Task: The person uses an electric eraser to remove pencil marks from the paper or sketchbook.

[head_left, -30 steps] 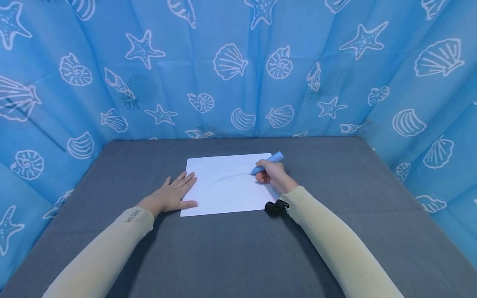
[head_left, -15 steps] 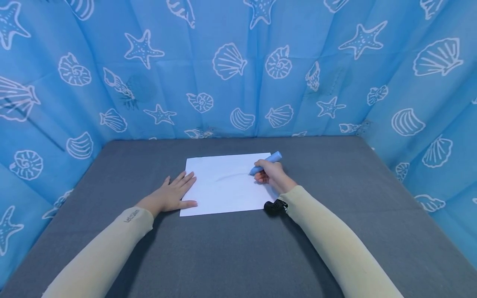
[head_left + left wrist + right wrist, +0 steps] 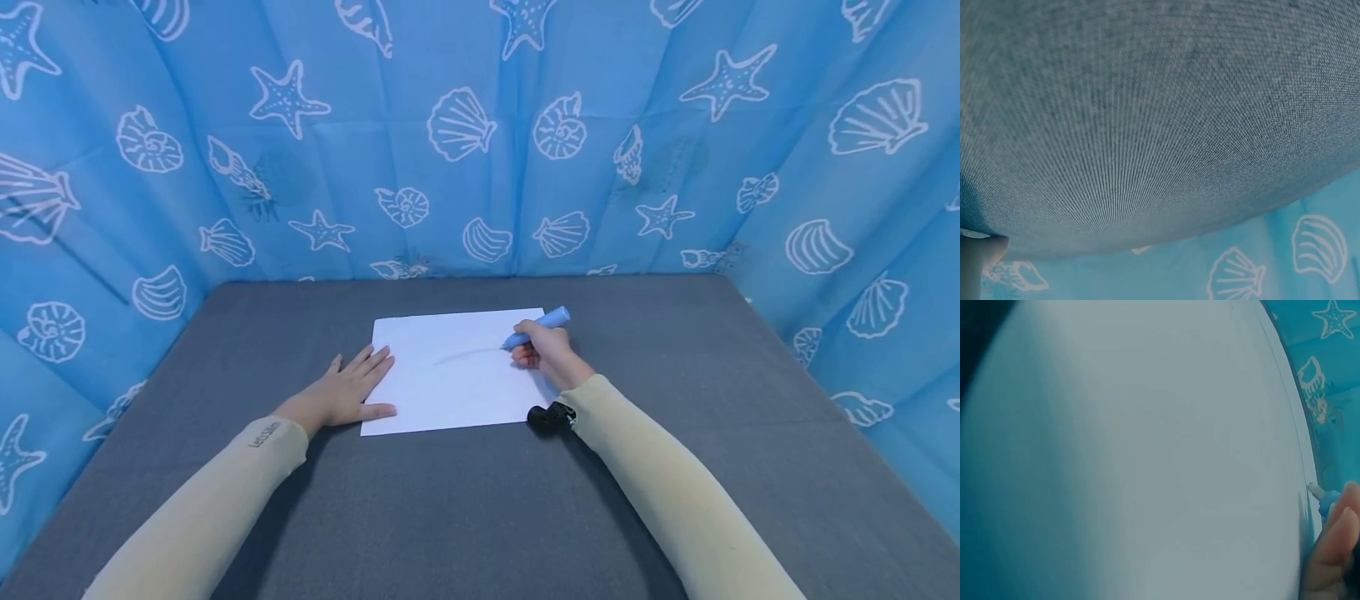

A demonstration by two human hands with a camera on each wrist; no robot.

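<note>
A white sheet of paper (image 3: 442, 392) lies on the grey table. My left hand (image 3: 341, 394) rests flat across its left edge with the fingers spread; in the left wrist view only a small part of that hand (image 3: 982, 256) shows. On the right of the sheet, my right hand (image 3: 547, 350) holds a blue marker (image 3: 555, 317) between thumb and fingers, its tip pointing down and left at the paper. From near the tip a faint bluish line runs left across the sheet. The right wrist view shows the marker's pale tip (image 3: 1316, 490) at the paper, beside the fingertips (image 3: 1341, 534).
Grey cloth (image 3: 465, 508) covers the table. Blue curtains (image 3: 480, 192) with white shells and starfish hang behind it and along both sides. A black device (image 3: 550, 419) sits at the right wrist, by the sheet's lower right corner.
Very little differs. The marker's rear end has dipped slightly since half a second ago, while the tip stays near the same spot. My left hand and the paper keep their places.
</note>
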